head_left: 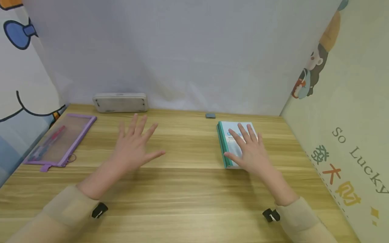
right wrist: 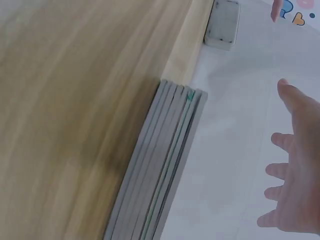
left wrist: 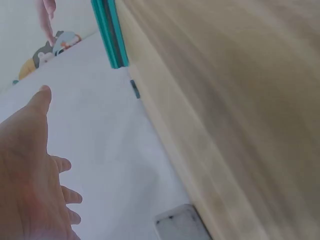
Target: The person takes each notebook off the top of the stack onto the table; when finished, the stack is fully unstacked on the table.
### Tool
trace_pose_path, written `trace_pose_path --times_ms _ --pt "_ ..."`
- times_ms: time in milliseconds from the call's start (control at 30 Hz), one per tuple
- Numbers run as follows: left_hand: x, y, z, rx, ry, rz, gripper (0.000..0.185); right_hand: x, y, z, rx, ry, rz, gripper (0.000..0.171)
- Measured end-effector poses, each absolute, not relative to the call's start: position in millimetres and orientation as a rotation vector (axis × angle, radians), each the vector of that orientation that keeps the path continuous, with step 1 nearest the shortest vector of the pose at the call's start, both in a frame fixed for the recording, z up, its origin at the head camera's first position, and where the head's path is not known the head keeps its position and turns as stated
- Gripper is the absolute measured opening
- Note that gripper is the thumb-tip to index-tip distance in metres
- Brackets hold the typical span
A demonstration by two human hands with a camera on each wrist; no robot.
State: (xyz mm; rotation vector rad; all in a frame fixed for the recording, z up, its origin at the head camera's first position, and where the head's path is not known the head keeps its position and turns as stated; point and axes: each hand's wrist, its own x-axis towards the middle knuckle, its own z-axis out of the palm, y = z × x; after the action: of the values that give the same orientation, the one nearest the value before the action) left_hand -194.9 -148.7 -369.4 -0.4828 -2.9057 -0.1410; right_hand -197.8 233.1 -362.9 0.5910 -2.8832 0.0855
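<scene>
A stack of thin teal books lies on the wooden table at the right; its edges show in the left wrist view and the right wrist view. My right hand is spread flat over the top cover with fingers straight; I cannot tell whether it touches. My left hand is open with fingers fanned over bare wood left of centre, holding nothing.
A clear purple-edged pouch with pens lies at the left edge. A whitish case stands against the white back cloth. A small grey block lies behind the books. Printed panels wall both sides.
</scene>
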Motion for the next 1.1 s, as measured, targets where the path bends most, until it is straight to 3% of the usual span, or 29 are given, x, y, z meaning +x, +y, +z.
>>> trace_pose_path --times_ms 567,867,1100 --pt "-223.0 -69.2 -351.1 -0.601 -2.825 -0.195 0.096 -234.4 293.8 -347.0 0.633 -2.778 0.299 0.076" --pt "-237.9 -11.0 -366.8 -0.683 -2.85 -0.405 0.096 -252.1 329.5 -368.6 0.684 -2.769 0.684 0.073" --pt "-242.2 24.5 -385.2 -0.704 -2.942 -0.673 0.095 -259.5 343.3 -379.5 0.612 -2.948 0.803 0.08"
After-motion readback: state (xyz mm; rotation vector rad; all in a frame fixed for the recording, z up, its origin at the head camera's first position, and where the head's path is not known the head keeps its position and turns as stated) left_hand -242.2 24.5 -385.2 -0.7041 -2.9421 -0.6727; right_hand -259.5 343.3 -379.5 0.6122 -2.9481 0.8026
